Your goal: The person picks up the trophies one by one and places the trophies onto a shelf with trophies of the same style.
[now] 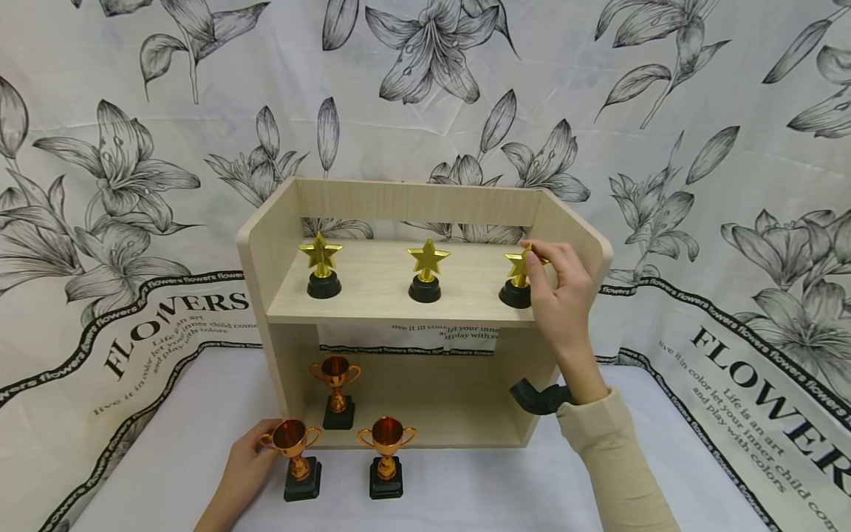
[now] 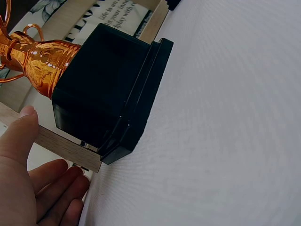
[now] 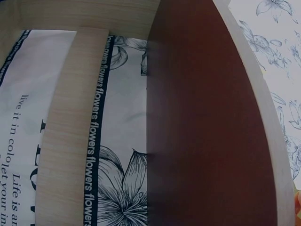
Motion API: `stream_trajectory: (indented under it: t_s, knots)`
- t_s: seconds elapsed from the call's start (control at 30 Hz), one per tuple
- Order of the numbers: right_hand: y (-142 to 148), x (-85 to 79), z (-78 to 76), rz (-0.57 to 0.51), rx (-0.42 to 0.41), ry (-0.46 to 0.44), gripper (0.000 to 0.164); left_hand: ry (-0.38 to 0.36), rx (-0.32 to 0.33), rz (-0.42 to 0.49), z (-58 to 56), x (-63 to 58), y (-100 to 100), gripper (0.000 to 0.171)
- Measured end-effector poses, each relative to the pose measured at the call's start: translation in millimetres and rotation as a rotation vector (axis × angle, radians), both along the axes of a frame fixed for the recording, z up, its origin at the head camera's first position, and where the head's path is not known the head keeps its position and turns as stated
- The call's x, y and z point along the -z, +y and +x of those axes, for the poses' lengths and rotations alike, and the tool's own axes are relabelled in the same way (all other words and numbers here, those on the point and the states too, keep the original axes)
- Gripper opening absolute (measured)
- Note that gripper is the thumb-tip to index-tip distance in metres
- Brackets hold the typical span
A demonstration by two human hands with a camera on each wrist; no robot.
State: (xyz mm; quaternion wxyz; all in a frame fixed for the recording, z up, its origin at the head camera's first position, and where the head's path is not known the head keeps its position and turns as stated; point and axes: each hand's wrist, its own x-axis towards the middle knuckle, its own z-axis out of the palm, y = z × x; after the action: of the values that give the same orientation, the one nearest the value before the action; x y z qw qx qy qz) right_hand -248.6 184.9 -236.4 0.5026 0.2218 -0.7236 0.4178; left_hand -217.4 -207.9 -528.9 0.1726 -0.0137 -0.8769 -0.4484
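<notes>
My right hand pinches the upper part of a gold star trophy, which stands on its black base at the right of the upper shelf. Two more star trophies, a middle one and a left one, share that shelf. At lower left, my left hand is beside a copper-coloured trophy cup on the tablecloth. In the left wrist view its thumb and fingers are apart beside the cup's black base; whether they touch the cup is unclear.
Another trophy cup stands on the white cloth, and a third is at the left of the lower shelf. The wooden two-level shelf has raised side walls. Flower-printed fabric hangs behind. A black strap device sits at my right wrist.
</notes>
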Motion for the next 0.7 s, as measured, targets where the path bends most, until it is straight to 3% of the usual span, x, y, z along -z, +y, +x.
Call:
stream_trajectory:
  t_s: [0.7]
  knots:
    - [1.3, 2.8, -4.1, -0.01, 0.019, -0.001, 0.017, -0.022, 0.0, 0.002, -1.0, 2.3, -0.8, 0.028]
